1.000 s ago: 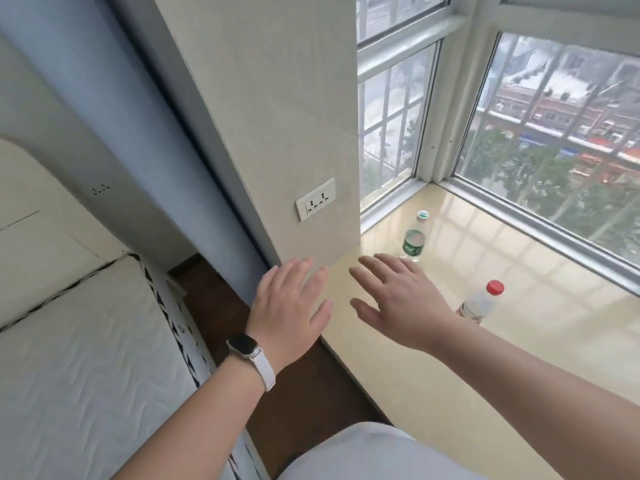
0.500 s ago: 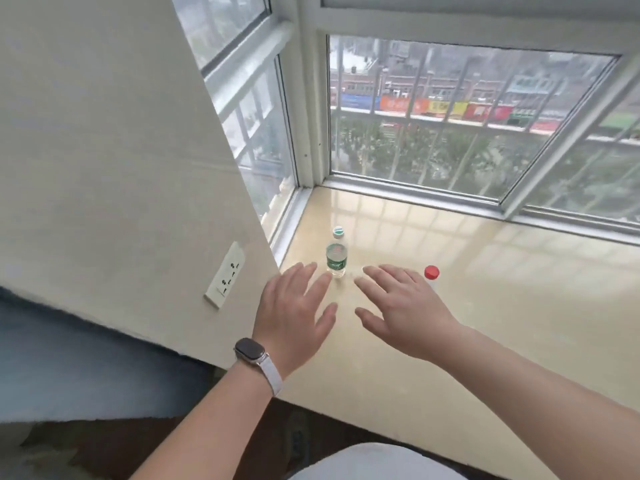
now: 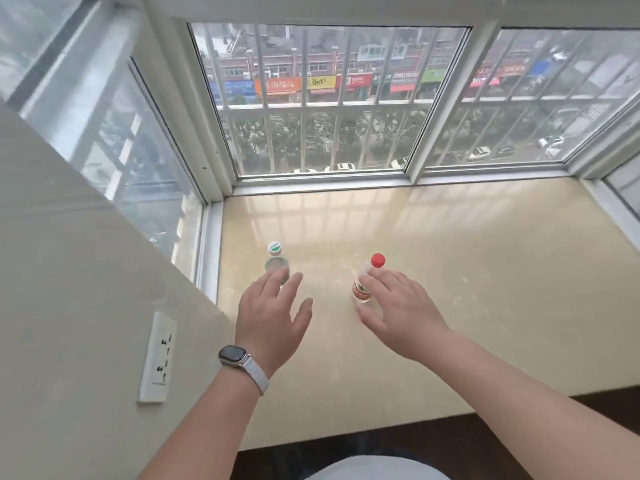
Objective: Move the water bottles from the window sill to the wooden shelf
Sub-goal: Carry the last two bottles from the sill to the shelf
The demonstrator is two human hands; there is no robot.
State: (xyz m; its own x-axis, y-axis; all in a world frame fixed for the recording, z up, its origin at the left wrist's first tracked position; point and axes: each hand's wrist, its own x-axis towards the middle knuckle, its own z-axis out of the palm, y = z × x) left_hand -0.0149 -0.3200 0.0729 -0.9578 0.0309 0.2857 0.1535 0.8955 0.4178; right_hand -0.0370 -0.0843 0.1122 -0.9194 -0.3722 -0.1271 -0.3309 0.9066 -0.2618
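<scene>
Two clear water bottles stand upright on the glossy beige window sill (image 3: 485,289). The one with a green-and-white cap (image 3: 275,258) is at the left, the one with a red cap and red label (image 3: 367,280) is to its right. My left hand (image 3: 273,317), a watch on its wrist, hovers just in front of the green-capped bottle, fingers spread, covering its lower part. Fingers apart, my right hand (image 3: 401,313) reaches up beside the red-capped bottle, fingertips near its neck. Neither hand grips a bottle. No wooden shelf is in view.
A beige wall (image 3: 69,306) with a white socket (image 3: 157,358) stands close on the left. Barred windows (image 3: 329,98) enclose the sill at the back and both sides. Dark wooden floor (image 3: 519,438) lies below the sill's front edge.
The view has swung right from the bed and wall to face the sill. Both hands have moved forward and apart, each now close to a bottle.
</scene>
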